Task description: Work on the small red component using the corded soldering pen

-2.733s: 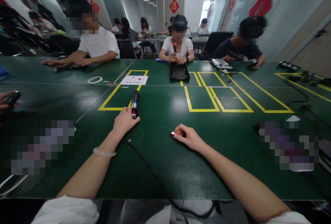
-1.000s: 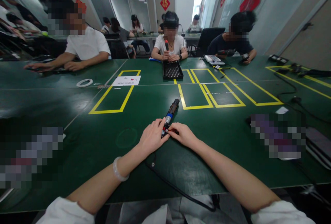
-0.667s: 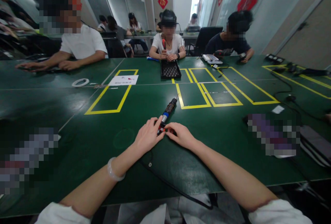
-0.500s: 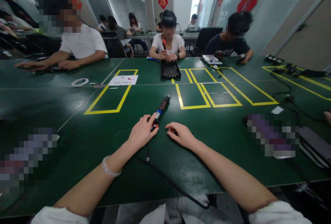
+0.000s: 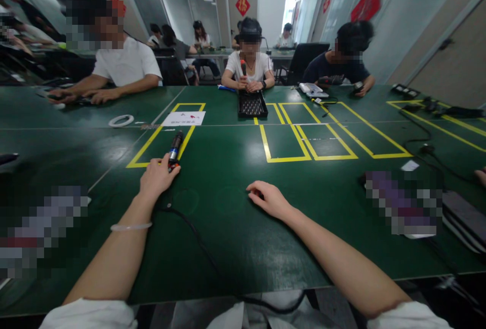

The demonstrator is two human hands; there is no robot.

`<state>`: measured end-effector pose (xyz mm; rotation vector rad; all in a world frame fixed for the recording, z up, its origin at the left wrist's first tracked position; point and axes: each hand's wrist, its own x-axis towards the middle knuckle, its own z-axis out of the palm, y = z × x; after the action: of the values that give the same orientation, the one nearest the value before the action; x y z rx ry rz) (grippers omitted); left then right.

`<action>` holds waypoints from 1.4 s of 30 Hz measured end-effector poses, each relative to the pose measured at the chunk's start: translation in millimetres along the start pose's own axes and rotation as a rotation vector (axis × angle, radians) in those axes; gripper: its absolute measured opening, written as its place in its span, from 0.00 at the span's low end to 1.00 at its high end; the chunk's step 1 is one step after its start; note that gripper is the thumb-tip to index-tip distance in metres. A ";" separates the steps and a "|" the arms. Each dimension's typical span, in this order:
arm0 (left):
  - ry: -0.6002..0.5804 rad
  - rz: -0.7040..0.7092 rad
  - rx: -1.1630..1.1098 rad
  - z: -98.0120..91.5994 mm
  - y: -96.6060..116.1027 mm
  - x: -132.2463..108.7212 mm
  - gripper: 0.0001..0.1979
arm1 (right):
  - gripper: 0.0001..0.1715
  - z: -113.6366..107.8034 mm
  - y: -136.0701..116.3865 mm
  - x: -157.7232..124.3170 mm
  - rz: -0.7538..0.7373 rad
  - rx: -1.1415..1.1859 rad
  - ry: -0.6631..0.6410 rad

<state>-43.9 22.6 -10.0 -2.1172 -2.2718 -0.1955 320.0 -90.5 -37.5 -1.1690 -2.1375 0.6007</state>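
My left hand (image 5: pixel 155 179) is closed round the rear of a corded electric screwdriver (image 5: pixel 175 146), a slim black body with a blue and silver band and some red near my thumb. It points away from me, over the right part of a yellow-taped rectangle (image 5: pixel 152 164) on the green table. My fingers partly cover its rear end. A black cord (image 5: pixel 197 240) trails from under my wrist to the near table edge. My right hand (image 5: pixel 268 196) rests on the table, loosely curled, with a gap between thumb and fingers and nothing visible in it.
A white paper (image 5: pixel 184 118) and a white ring (image 5: pixel 121 120) lie beyond my left hand. Across the table a person works over a black tray (image 5: pixel 252 115) of small parts; two others sit either side. Blurred-out devices lie left and right. More yellow-taped rectangles (image 5: pixel 288 159) mark the table.
My left hand has carried the electric screwdriver leftward, from the middle of the table to the left taped rectangle, with the cord following. My right hand stays in place.
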 end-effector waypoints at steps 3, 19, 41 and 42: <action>-0.028 -0.094 0.005 -3.9 -33.5 8.5 0.35 | 0.06 0.8 0.6 0.3 0.002 0.001 -0.001; 0.119 -0.223 0.070 -10.9 -77.4 0.1 0.30 | 0.05 5.2 0.8 3.6 0.015 -0.008 0.001; -0.119 0.315 -0.747 -9.3 52.2 -30.1 0.19 | 0.06 7.8 -2.5 2.6 0.000 0.022 -0.017; -0.224 0.388 -0.843 -8.5 69.9 -39.7 0.20 | 0.06 8.4 -2.4 1.9 0.001 0.031 -0.016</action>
<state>28.1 -13.0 -0.8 -3.0433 -2.0101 -1.1133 311.9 -90.9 -41.3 -1.1525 -2.1334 0.6441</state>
